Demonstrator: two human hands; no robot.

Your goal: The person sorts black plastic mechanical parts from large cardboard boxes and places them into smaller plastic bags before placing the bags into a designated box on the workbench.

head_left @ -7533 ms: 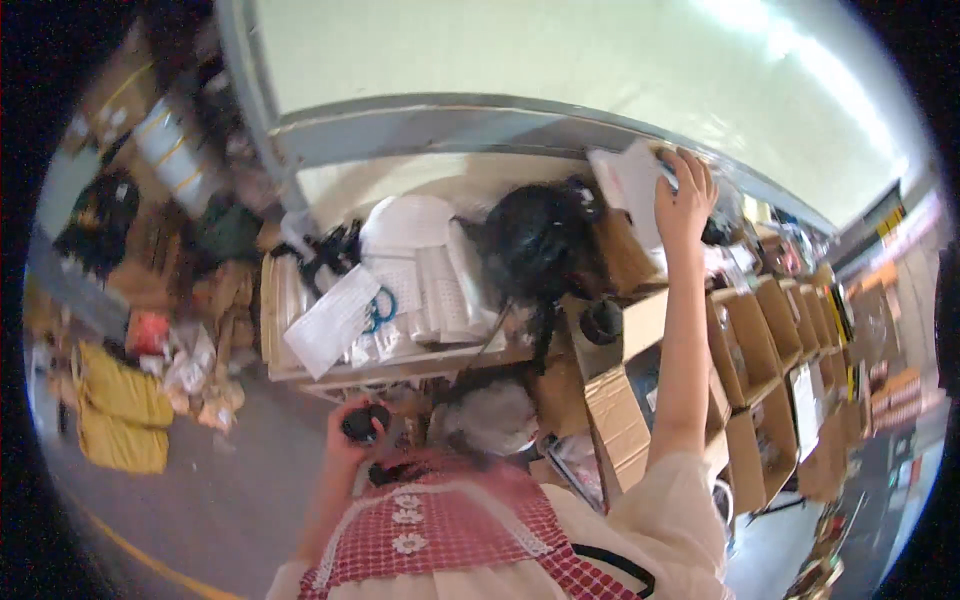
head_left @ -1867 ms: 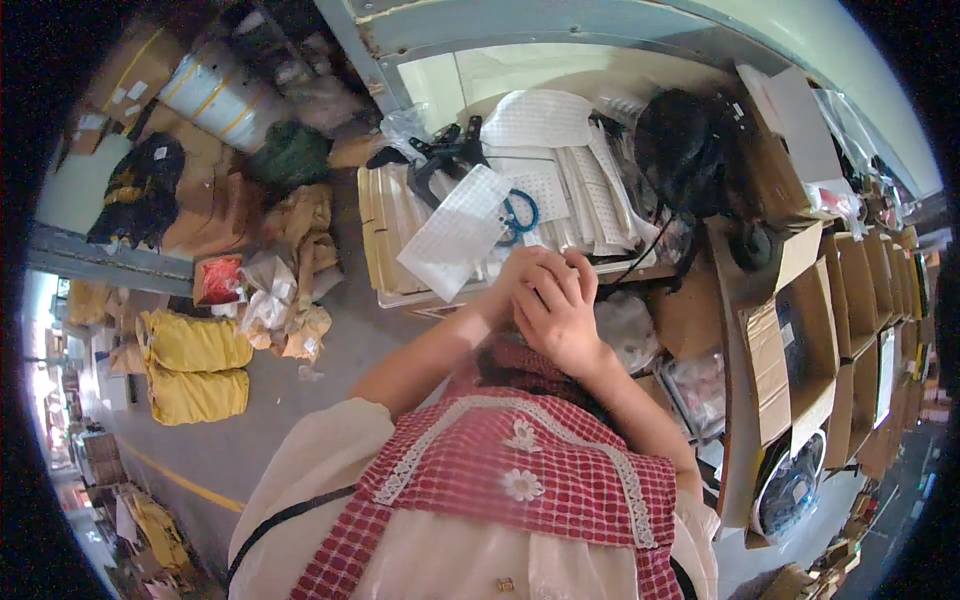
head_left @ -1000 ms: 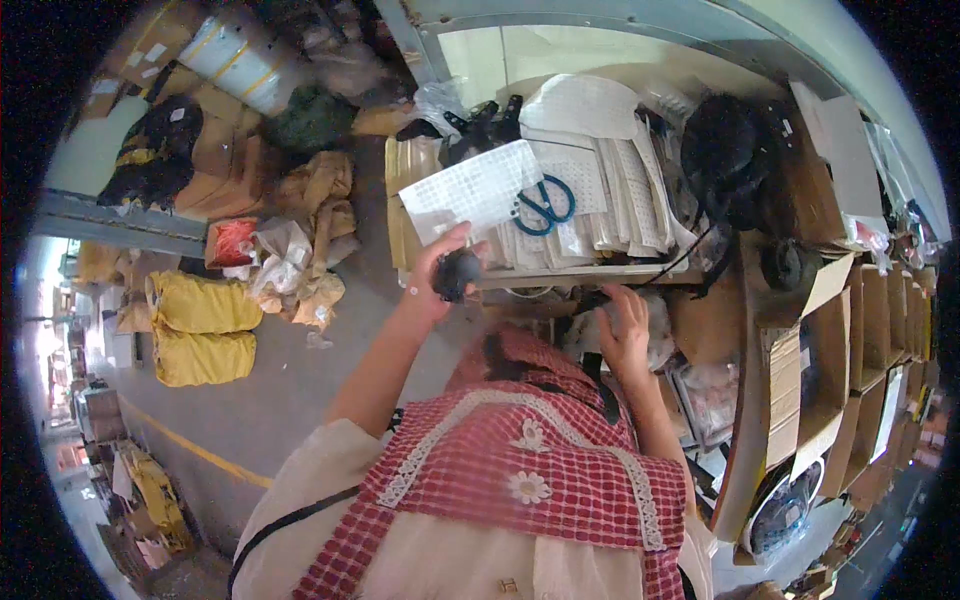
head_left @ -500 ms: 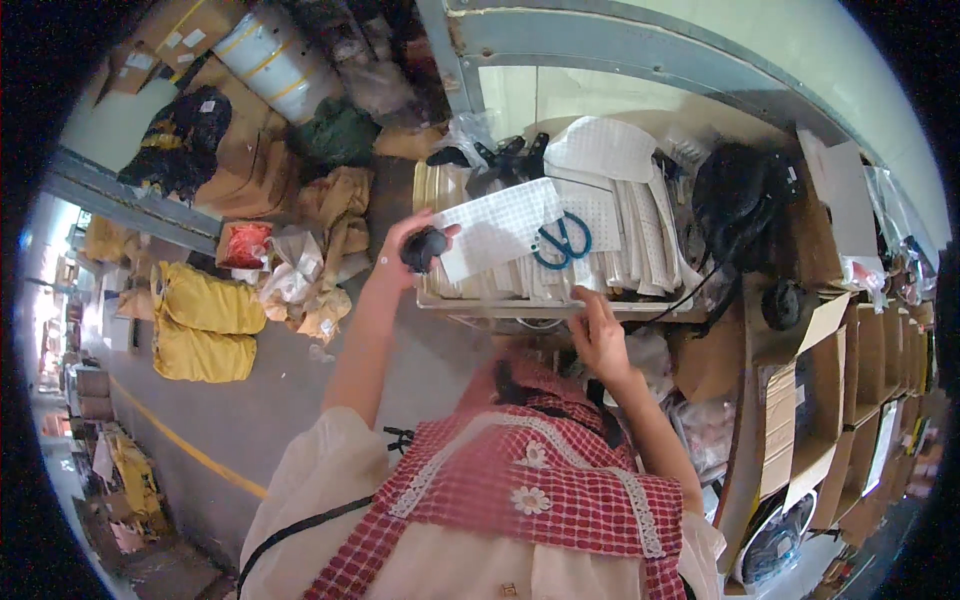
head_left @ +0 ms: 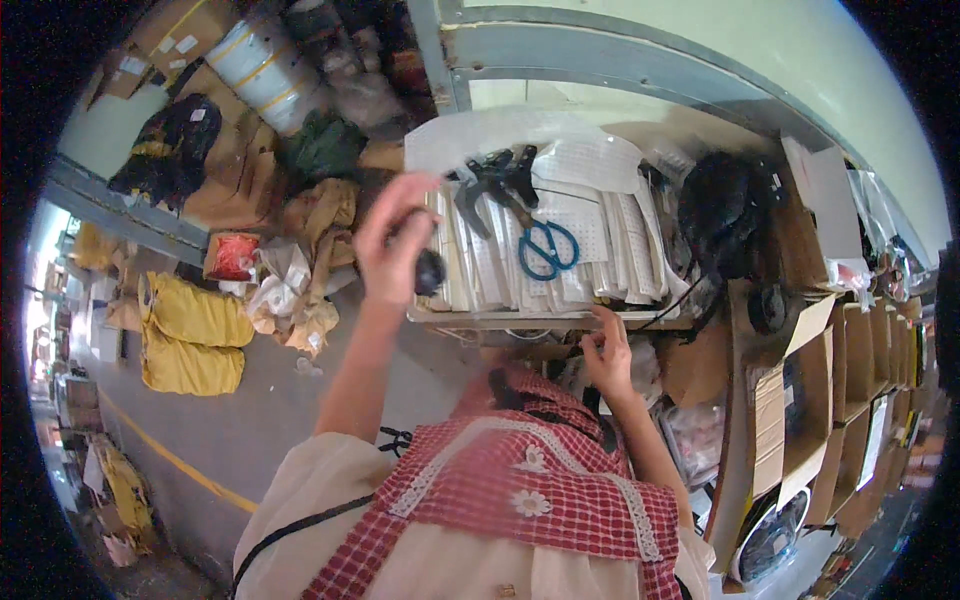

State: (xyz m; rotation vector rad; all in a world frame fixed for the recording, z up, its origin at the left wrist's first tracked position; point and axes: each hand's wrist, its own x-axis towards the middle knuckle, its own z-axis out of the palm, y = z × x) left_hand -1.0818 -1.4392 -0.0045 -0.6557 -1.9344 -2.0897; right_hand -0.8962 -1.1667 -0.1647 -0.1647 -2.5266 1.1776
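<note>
My left hand (head_left: 392, 245), smeared by motion, is raised at the left end of a shallow tray (head_left: 500, 322). Its fingers are curled around a black rounded object (head_left: 430, 272), whose kind I cannot make out. Just past its fingertips lies a large whitish sheet (head_left: 530, 135) across the back of the tray; whether they touch is unclear. My right hand (head_left: 608, 355) is at the tray's front edge, fingers loosely bent and apart, holding nothing visible. Blue-handled scissors (head_left: 548, 250) rest on stacked white dotted sheets (head_left: 600, 235), beside several black forked pieces (head_left: 500, 185).
A black bag (head_left: 725, 215) sits right of the tray. Open cardboard boxes (head_left: 805, 400) stand farther right. On the floor at left are yellow sacks (head_left: 195, 335), crumpled brown paper (head_left: 325, 215) and a red spool (head_left: 232, 257). A grey metal beam (head_left: 620, 60) runs behind the tray.
The white dotted sheet held out over the tray is no longer in front of the scissors. My left hand has lifted up and left. My right hand has drawn back slightly, towards me.
</note>
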